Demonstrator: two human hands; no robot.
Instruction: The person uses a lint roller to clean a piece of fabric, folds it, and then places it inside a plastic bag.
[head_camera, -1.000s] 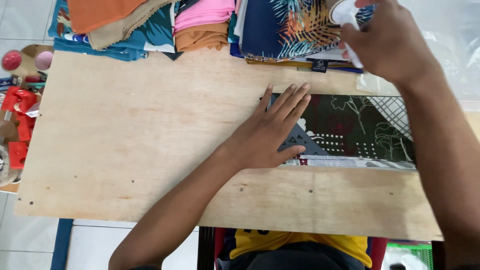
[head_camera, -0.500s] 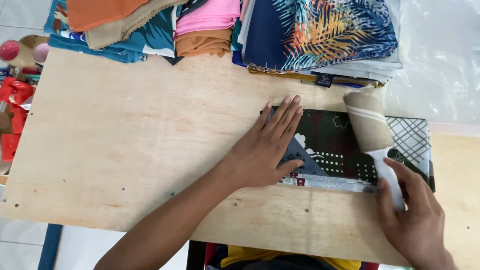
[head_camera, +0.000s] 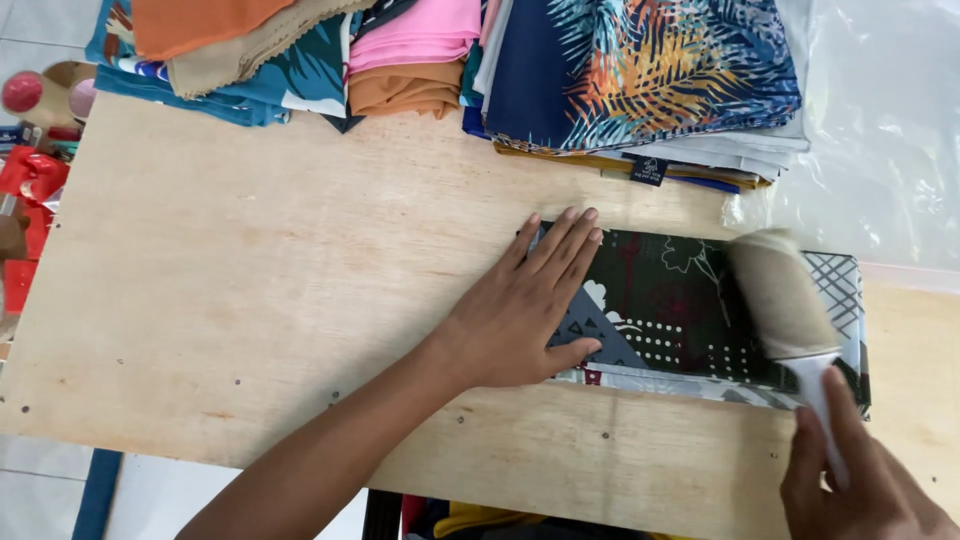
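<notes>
Roller (head_camera: 780, 292) now lower, handle toward wearer

Left hand (head_camera: 525, 305) lies flat (fingers spread), right hand (head_camera: 860, 480) curled in a grip

Left hand (head_camera: 520, 315) flat on dark patterned folded cloth (head_camera: 680, 300); right hand (head_camera: 850, 480) grips lint roller (head_camera: 785, 300) resting on cloth, plywood table (head_camera: 250, 280).

Bright, even daylight; soft shadows, mostly sharp
</notes>
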